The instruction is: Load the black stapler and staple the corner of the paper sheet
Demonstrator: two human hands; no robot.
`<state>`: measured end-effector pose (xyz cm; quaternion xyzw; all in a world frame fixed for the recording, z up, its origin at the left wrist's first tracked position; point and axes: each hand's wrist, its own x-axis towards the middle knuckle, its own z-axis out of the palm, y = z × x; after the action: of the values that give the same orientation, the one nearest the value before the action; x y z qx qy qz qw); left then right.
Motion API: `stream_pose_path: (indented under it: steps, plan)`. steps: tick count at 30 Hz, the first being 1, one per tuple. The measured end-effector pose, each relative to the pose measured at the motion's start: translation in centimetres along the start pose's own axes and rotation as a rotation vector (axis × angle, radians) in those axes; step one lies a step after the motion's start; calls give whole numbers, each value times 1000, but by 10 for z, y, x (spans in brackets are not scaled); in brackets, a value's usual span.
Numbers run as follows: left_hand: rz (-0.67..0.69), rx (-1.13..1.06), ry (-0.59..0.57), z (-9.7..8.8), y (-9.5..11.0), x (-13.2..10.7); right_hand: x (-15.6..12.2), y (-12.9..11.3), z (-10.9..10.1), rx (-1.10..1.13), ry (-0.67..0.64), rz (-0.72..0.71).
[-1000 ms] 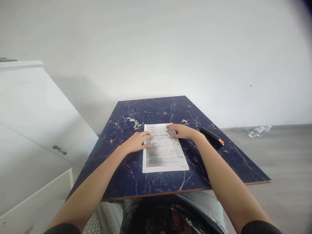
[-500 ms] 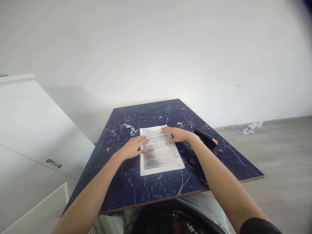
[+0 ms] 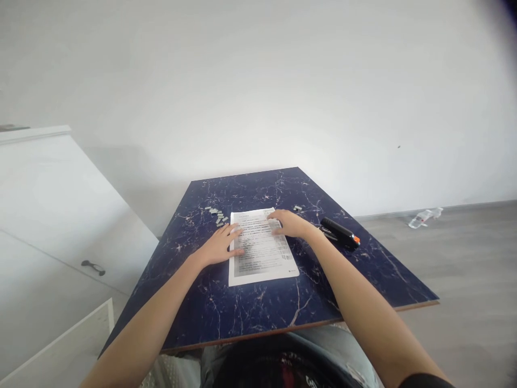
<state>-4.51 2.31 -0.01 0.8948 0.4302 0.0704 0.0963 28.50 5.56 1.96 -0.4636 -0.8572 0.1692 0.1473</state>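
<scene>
A printed white sheet of paper (image 3: 260,253) lies in the middle of a dark blue marbled board (image 3: 250,302) resting across my lap. My left hand (image 3: 220,245) lies flat with fingers stretched out on the sheet's left edge. My right hand (image 3: 287,223) presses flat on the sheet's upper right part, fingers extended. Just right of my right wrist sits a black stapler (image 3: 340,233) with an orange tip. Several loose staple strips (image 3: 217,215) lie scattered beyond my left hand, and one small strip (image 3: 298,207) lies past my right hand.
A white cabinet (image 3: 60,215) with a dark handle (image 3: 92,266) stands to the left, with a white panel (image 3: 64,345) below it. A plain white wall is behind the board. A crushed plastic bottle (image 3: 424,217) lies on the grey floor at right.
Both hands stay flat on the sheet. The sheet has shifted slightly left and nearer with the hands; the view has also swung a little.
</scene>
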Motion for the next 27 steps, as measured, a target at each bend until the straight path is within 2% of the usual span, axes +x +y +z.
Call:
stream_pose_path:
  steps: [3, 5, 7, 13, 19, 27]
  plan:
    - [-152, -8, 137, 2, 6, 2, 3, 2, 2, -62, 130, 262]
    - [-269, -29, 207, 4, 10, 4, 5, 4, 6, -61, 138, 393]
    - [-329, -75, 223, 5, 13, 5, 7, 3, 12, -42, 142, 465]
    - [-341, -183, 177, 9, 15, 8, 15, -2, 25, 66, 151, 541]
    - [-339, -232, 228, 14, 14, 10, 22, 6, 29, 179, 133, 607]
    - [-345, -285, 262, 13, 17, 11, 20, 2, 30, 287, 178, 598]
